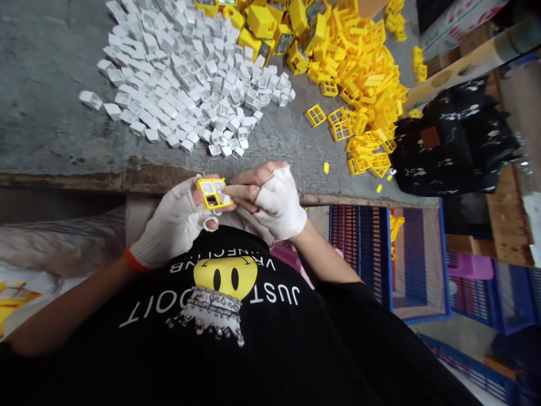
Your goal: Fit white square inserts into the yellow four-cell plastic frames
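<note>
My left hand [180, 217], in a white fingerless glove with an orange cuff, grips a yellow plastic frame [214, 205] divided into four square openings. White plastic pieces fill the upper openings, and one lower opening looks dark. Over the frame's right side, my right hand [274, 200], gloved the same way, pinches a white plastic piece [224, 197] at the lower right opening. Part of that piece is hidden by the fingers. Both hands are just in front of the table edge, close to my body.
A heap of white plastic pieces [181, 73] covers the table's left middle. Yellow frames [363, 84] are piled right, beside yellow housings [262, 22]. A black patterned bag [452, 141] lies at the right end. Blue crates [416, 270] stand below the table on the right.
</note>
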{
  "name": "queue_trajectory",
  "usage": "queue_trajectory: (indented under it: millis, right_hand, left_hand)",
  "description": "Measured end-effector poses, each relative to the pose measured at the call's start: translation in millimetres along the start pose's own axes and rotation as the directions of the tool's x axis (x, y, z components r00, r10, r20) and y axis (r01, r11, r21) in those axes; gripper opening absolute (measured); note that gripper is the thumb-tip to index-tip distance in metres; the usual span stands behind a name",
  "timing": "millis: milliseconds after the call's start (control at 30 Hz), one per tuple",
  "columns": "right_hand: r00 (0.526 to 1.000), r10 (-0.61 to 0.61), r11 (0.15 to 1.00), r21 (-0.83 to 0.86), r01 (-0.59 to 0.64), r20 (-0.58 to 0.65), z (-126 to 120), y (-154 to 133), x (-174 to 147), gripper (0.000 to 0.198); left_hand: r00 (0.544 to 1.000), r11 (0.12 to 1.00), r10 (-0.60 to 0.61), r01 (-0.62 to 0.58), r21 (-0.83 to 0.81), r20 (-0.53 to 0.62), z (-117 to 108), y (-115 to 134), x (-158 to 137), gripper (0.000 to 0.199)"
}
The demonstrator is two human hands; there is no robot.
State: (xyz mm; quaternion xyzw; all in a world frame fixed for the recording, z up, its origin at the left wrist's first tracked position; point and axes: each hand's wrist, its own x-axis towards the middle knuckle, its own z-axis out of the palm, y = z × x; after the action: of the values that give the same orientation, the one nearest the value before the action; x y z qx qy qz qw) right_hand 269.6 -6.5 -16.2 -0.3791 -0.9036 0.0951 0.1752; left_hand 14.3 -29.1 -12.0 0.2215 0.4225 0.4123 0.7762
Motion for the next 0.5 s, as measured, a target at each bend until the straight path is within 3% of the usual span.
queue_trajectory:
  millis: [233,367,500]
  right_hand:
    - [0.994,-0.077,0.978,-0.187,0.091,0.083,-2.8,3.4,2.7,0.053]
    - [0.988,-0.123,0.944,-0.295,0.145,0.092,2.0,-7.1,0.5,0.051]
    - [0.994,-0.073,0.959,-0.269,0.091,0.076,8.1,-7.8,-5.4,0.05]
  left_hand:
    - [0.999,0.996,0.027,-0.03,-0.081,-0.035,0.6,0.0,-0.5,0.048]
    - [0.996,0.992,0.037,-0.046,-0.119,-0.08,0.7,-4.0,-0.1,0.056]
    - [0.977,0.986,0.152,-0.161,-0.05,-0.15,0.9,-10.9,0.4,0.06]
